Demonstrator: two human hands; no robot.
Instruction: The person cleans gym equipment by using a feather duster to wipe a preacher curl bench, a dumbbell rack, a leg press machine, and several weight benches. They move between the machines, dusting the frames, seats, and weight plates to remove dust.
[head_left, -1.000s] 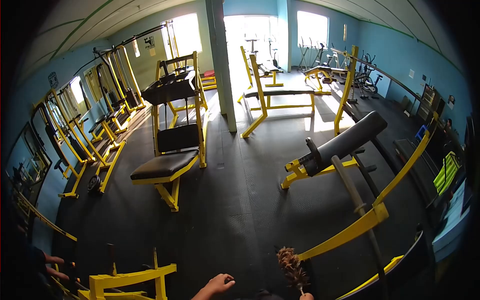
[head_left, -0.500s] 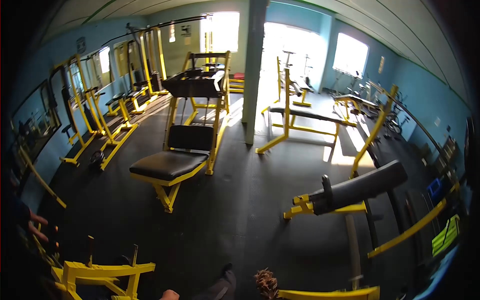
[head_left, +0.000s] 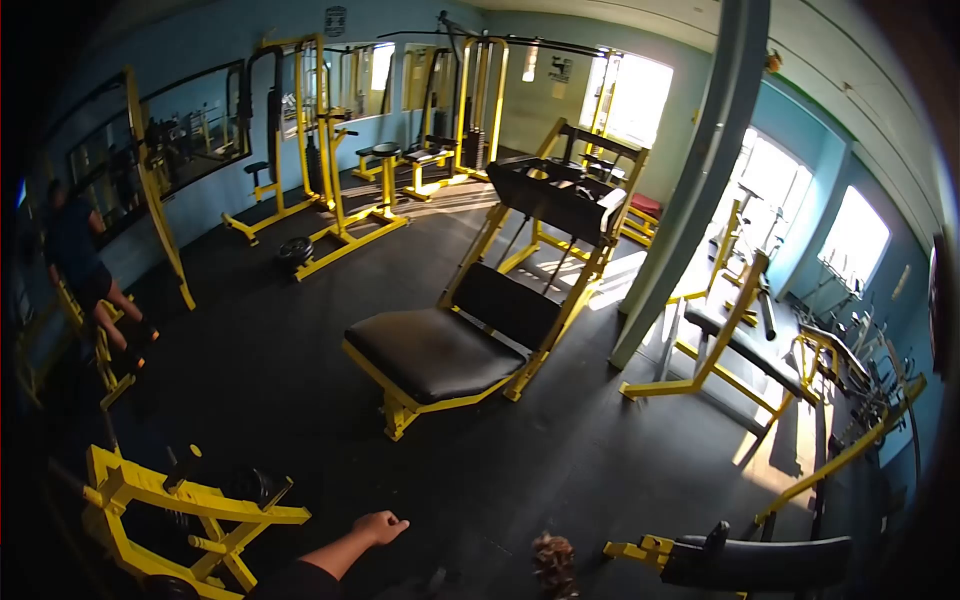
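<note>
Duster [head_left: 554, 562], brown and feathery, shows at the bottom edge of my view, to the right of my left hand [head_left: 380, 527] and well apart from it. Only its plumes are in sight; the handle runs out below. My left forearm reaches up from a black sleeve [head_left: 300, 582], and the fingers [head_left: 393, 522] on it are loosely curled above the dark floor [head_left: 480, 490]. They look too small from here for me to tell whether they press against the palm. My right hand lies outside the view, so I cannot tell how its fingers are set.

Left of my forearm is a yellow frame [head_left: 205, 518], its top bar ending near my sleeve. On the duster's other side, near it, a black pad [head_left: 750, 563] lies on a yellow support. Ahead of me sits a black seat [head_left: 435, 352] edged in yellow, with a backrest [head_left: 507, 303] rising behind it. A post [head_left: 690, 190] leans across the view to the right of that machine. Off to the left, a person [head_left: 75, 240] in dark clothes stands near a mirror [head_left: 198, 130]. Sunlight glares through a window [head_left: 640, 100] at the far end.
</note>
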